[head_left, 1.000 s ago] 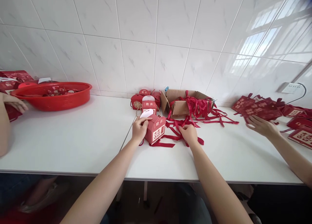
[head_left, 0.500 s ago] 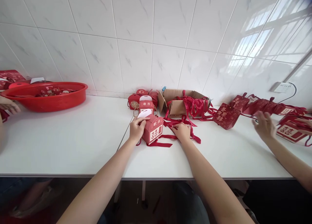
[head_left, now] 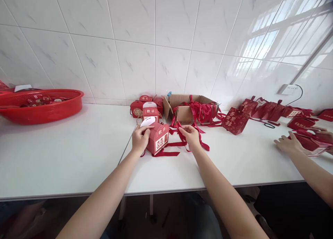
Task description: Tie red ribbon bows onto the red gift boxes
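Note:
My left hand (head_left: 141, 137) grips the left side of a red gift box (head_left: 158, 138) with a white handle flap, standing on the white table. To the right, my right hand (head_left: 190, 135) pinches the end of a red ribbon (head_left: 182, 134), raised a little above the tabletop. More red ribbon (head_left: 170, 153) lies beside and in front of the box. Just behind it stand another red box (head_left: 150, 113) and a rounded red box (head_left: 136, 109).
An open cardboard box (head_left: 183, 114) full of red ribbons stands by the tiled wall. A red basin (head_left: 44, 110) is at the left. Several red boxes (head_left: 235, 120) stand at the right, where another person's hand (head_left: 288, 143) touches one. Black scissors (head_left: 269, 125) lie near them.
My right hand has risen from the ribbon pile with a ribbon end between its fingers. The other person's hand at the right has come down to a box. The view has shifted slightly right.

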### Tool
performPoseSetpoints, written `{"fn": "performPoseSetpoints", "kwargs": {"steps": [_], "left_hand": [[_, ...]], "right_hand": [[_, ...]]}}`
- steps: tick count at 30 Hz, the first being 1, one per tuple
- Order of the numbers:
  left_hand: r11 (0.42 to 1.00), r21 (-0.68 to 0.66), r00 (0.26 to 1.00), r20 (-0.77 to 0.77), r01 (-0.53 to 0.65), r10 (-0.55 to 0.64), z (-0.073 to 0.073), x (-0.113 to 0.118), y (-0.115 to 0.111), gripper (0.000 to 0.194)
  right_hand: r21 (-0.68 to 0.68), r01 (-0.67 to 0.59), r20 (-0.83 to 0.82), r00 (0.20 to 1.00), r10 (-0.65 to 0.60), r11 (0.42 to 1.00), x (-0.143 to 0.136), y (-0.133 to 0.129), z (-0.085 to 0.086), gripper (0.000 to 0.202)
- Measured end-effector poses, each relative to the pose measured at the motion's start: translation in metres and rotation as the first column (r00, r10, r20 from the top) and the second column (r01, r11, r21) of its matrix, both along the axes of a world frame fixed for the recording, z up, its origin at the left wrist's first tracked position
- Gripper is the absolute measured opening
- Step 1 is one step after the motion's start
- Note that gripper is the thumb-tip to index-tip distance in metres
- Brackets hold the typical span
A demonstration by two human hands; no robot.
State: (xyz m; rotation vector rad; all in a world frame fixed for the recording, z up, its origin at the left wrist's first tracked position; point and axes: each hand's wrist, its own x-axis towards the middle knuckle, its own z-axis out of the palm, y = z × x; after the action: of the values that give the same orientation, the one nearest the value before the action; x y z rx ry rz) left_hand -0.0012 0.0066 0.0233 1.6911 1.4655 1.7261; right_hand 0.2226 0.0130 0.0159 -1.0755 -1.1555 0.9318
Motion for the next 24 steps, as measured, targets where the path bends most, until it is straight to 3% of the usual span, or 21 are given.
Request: {"fn": "performPoseSetpoints", "kwargs": {"steps": [5,12,15,24], "left_hand": [[1.000,-0.009,1.000,-0.001,0.005,-0.005,0.000,0.000,0.000,0.029],[1.000,-0.004,1.000,-0.010,0.018,-0.018,0.000,0.001,-0.003,0.029],[1.000,0.008,0.999,-0.016,0.029,-0.029,0.000,0.001,-0.003,0.028],[0.998,0.042,0.998,-0.049,0.042,-0.040,0.000,0.003,-0.004,0.027]], "right_hand": [[-0.053,-0.213,-0.198,0.960,0.199,0.976,-0.003,-0.009,0.010,0.037],[-0.050,-0.436,-0.340,0.853,0.395,0.898,-0.006,-0.023,0.021,0.032],[-0.033,-0.467,-0.382,0.823,0.421,0.883,-0.007,-0.023,0.020,0.030],[-0.041,-0.482,-0.338,0.831,0.442,0.875,-0.009,-0.027,0.023,0.033]]}}
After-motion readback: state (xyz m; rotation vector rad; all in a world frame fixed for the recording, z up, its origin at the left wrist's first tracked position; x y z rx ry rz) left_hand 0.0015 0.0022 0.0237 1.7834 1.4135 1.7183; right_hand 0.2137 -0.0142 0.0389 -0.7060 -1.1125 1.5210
